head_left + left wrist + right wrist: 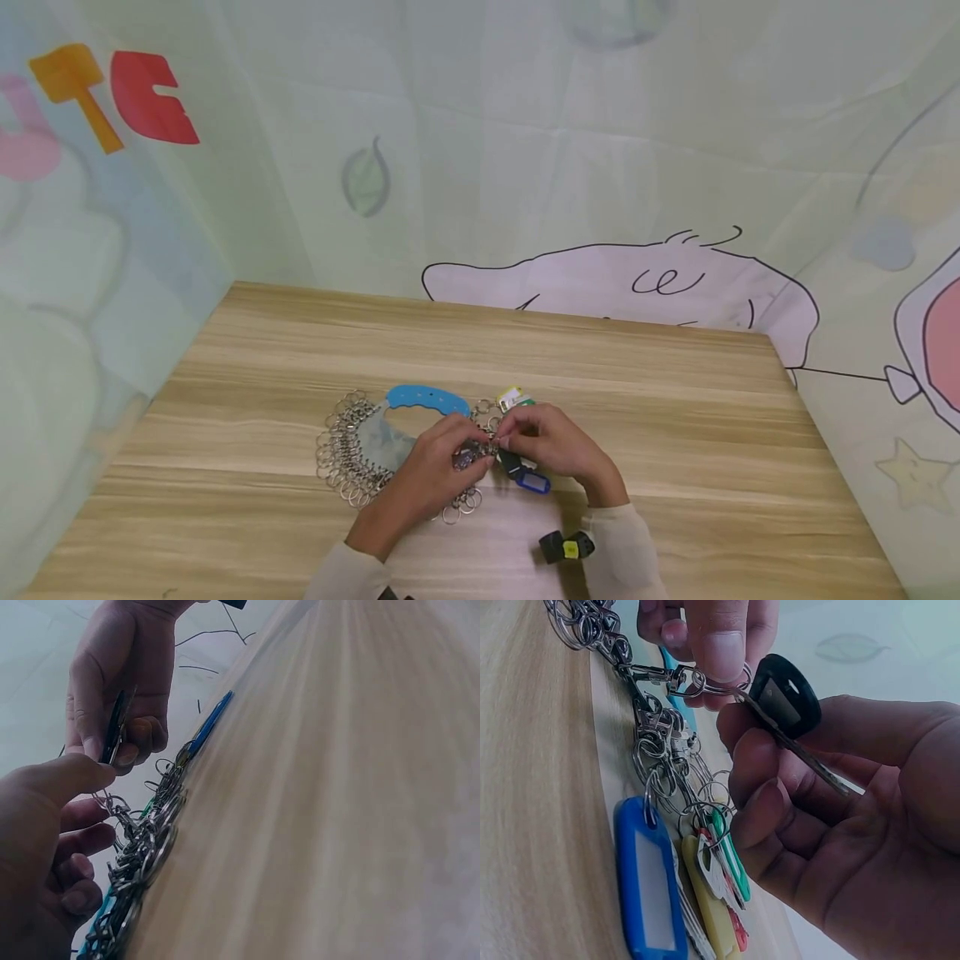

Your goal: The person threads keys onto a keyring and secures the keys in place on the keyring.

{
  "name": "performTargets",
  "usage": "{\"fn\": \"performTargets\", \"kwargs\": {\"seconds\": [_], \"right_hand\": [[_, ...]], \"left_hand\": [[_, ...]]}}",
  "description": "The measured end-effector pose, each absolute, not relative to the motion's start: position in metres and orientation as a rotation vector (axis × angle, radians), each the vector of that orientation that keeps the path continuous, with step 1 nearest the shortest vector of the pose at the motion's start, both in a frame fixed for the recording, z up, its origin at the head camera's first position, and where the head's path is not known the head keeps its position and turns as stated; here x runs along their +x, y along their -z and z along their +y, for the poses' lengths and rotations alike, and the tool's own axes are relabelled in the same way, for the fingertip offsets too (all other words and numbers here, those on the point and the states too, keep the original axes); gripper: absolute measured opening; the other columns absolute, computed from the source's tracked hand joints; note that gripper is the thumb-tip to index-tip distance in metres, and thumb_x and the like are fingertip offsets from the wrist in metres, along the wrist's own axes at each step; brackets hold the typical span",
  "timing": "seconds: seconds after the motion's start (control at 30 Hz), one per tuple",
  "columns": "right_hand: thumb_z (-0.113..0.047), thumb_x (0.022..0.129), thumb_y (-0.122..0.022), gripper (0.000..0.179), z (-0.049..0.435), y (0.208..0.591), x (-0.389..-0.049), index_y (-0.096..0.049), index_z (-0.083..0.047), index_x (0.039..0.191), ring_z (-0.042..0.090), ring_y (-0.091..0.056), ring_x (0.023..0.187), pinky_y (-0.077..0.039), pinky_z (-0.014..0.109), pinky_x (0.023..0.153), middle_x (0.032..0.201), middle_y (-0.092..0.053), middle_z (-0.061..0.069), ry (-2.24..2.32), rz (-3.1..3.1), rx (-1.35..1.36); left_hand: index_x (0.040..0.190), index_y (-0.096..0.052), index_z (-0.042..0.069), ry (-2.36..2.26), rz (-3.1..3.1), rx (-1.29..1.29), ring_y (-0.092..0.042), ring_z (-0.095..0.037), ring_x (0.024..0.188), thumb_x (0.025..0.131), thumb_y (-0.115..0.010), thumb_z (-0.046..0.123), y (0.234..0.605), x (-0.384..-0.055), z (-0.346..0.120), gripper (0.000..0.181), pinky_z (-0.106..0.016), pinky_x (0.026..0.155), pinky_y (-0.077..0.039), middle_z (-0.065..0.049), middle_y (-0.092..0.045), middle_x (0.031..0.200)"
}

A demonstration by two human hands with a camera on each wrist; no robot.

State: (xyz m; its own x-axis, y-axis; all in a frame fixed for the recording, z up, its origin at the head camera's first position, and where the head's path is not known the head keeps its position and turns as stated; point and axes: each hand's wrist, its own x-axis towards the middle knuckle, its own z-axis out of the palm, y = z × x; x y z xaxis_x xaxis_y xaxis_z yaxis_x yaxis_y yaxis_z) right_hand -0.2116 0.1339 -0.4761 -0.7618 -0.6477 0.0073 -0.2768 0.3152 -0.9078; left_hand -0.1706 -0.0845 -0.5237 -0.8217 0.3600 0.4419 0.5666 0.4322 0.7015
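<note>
My left hand point(431, 467) pinches a small metal split ring point(744, 681) between thumb and fingers, the ring linked to a swivel clasp point(656, 673). In my right hand point(558, 446) is a key point(810, 761) with a black key tag point(786, 696), gripped between thumb and curled fingers; both hang at that split ring. Below the hands lie several keys with a blue tag point(649, 881), a yellow tag point(705, 907) and a green tag point(733, 859). A cluster of metal clasps and rings point(345, 454) fans out left of my left hand, around a grey translucent sheet point(378, 437).
A curved blue handle point(427, 398) lies beyond my left hand. All of it rests on a wood-grain table point(675, 392). A printed curtain point(487, 167) stands behind the table and at its sides. A black device point(566, 547) is on the right wrist.
</note>
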Motion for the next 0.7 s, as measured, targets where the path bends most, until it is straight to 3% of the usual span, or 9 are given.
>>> {"fn": "performTargets", "kwargs": {"seconds": [0.7], "right_hand": [[0.002,0.095,-0.064,0.009,0.1343,0.4765,-0.2118,-0.071,-0.002,0.096,0.017,-0.062,0.081,-0.051,0.030,0.078,0.088,-0.070,0.015,1.428,2.216,-0.843]], "left_hand": [[0.098,-0.070,0.013,1.326,-2.486,-0.797,-0.059,-0.012,0.095,0.088,-0.079,0.019,0.5225,-0.1699,-0.0842,0.016,-0.028,0.080,-0.052,0.006,-0.061,0.104]]}}
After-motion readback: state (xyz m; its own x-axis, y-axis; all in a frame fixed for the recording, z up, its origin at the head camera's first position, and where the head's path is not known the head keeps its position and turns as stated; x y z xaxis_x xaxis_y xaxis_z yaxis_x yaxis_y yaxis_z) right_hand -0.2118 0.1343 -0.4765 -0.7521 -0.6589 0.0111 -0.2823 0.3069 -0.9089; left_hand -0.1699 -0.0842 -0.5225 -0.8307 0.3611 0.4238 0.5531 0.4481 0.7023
